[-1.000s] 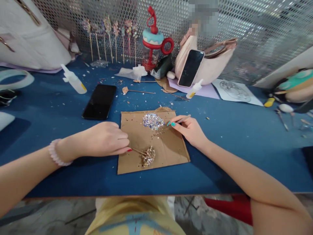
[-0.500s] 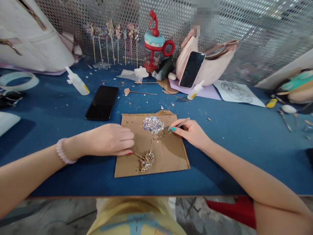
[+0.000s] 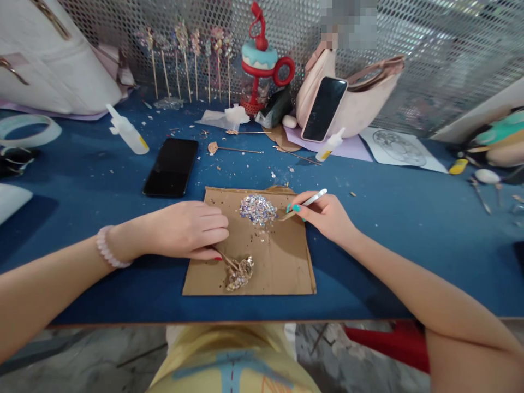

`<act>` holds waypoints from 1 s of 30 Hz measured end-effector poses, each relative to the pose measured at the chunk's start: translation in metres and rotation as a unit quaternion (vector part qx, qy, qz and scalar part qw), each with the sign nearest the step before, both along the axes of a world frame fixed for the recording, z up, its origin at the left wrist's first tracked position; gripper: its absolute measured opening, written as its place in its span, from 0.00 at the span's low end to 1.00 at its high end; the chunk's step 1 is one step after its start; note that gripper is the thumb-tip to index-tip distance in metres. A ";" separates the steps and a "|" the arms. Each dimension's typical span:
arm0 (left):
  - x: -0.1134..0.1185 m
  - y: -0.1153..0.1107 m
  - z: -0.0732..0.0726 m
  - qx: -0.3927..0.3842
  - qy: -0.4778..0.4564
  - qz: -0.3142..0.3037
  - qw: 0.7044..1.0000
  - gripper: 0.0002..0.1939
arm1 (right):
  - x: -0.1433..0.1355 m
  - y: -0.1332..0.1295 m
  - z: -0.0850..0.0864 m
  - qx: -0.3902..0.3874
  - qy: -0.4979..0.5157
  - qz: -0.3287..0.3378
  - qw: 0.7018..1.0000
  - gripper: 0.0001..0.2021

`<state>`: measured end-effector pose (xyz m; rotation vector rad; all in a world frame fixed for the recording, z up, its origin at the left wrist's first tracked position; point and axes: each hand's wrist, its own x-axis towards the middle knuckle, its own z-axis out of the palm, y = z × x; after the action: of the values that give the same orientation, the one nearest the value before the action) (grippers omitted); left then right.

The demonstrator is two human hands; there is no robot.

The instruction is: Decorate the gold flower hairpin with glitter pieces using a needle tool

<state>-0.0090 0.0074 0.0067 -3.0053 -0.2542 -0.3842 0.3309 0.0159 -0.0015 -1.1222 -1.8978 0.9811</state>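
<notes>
My left hand is closed on the thin stem of a gem-covered hairpin ornament, whose glittering fan-like head rests low on a piece of cardboard. On the cardboard's upper half lies a heap of small shiny rhinestones, with a few loose ones just below it. Tweezers are pinched in my right hand, their tips at the heap's right edge. Whether a stone sits between the tips is too small to tell.
Behind the cardboard lie a black phone, a glue bottle, a second glue bottle and a bare metal hairpin. Several decorated sticks stand beside a red-handled cup. A pink bag props another phone.
The tweezers have turned in my right hand, so their pale upper end now shows. The ornament's head and the cardboard's near left corner have shifted slightly left.
</notes>
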 end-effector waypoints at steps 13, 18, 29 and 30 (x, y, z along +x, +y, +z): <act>0.004 -0.004 -0.001 -0.066 -0.048 -0.001 0.997 0.07 | -0.024 -0.007 -0.002 0.100 -0.025 0.090 0.991 0.06; 0.005 -0.004 -0.003 -0.067 -0.055 -0.006 0.996 0.06 | -0.046 0.002 0.000 0.119 -0.030 0.101 0.987 0.06; 0.002 -0.001 -0.008 -0.090 -0.041 -0.001 0.995 0.06 | -0.055 0.014 -0.012 0.190 -0.019 0.097 0.977 0.05; 0.003 -0.001 -0.008 -0.092 -0.041 -0.001 0.995 0.06 | -0.055 0.014 -0.012 0.192 -0.021 0.096 0.976 0.05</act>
<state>-0.0064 0.0062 -0.0010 -3.1730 -0.3099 -0.5128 0.2763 0.0298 -0.0136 -0.7499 -2.1451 0.6508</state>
